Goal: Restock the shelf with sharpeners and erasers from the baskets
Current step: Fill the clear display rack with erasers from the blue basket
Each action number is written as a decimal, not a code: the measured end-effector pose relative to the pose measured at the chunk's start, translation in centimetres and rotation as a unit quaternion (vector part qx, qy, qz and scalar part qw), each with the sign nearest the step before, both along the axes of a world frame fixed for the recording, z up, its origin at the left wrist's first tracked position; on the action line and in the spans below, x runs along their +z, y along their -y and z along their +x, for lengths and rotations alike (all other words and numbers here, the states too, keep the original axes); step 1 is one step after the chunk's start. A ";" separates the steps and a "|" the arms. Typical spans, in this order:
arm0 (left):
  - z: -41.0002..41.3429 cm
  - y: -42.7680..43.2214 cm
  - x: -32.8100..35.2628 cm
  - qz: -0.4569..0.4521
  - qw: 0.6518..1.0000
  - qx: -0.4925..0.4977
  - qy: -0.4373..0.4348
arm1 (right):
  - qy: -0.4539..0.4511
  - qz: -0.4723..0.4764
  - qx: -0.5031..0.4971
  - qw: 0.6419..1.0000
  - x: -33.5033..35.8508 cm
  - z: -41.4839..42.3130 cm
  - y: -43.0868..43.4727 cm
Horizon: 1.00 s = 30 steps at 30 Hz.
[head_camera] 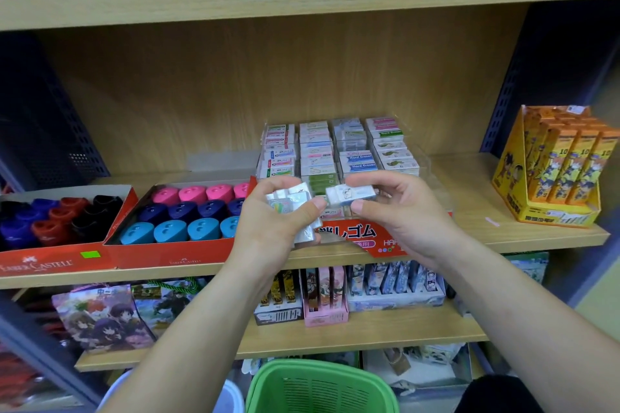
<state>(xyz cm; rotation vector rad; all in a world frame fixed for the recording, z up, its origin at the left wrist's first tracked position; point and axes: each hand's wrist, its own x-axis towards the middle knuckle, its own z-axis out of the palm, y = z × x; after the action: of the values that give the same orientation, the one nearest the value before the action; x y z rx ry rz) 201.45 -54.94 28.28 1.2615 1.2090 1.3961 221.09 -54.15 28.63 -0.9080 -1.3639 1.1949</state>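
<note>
Right grip [399, 218] pinching eraser [339, 195], long axis sideways

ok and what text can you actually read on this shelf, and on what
"FABER-CASTELL": front of the left red sharpener tray
"Hard Eraser": blue eraser sleeves
"レゴム": red front of the eraser display
"10": orange boxes
Too blurred: print on the eraser in the right hand and the erasers in the left hand
</note>
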 end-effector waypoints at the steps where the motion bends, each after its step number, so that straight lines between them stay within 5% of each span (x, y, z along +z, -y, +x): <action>1: 0.0 0.1 0.1 -0.002 1.000 0.000 -0.007 | 0.005 0.000 -0.009 1.000 0.0 0.1 -0.1; 9: -1.4 -0.6 0.9 -0.002 0.998 0.020 -0.054 | 0.158 0.010 -0.099 0.982 2.0 3.0 -1.6; 16: -2.0 -1.5 1.4 0.017 0.996 0.022 -0.086 | 0.395 0.066 -0.076 0.913 3.6 3.8 -4.0; 25: -2.3 -3.1 2.6 0.021 0.994 0.027 -0.103 | 0.498 0.093 -0.076 0.859 2.3 2.5 -6.7; 30: -2.3 -3.8 2.5 0.016 0.994 0.020 -0.103 | 0.579 0.144 -0.083 0.798 2.1 2.3 -7.0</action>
<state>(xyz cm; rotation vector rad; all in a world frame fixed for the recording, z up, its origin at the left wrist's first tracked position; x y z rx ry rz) 199.13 -51.15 30.74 1.4390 1.3616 1.3433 223.43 -47.15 30.74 -1.5885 -2.2588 0.1493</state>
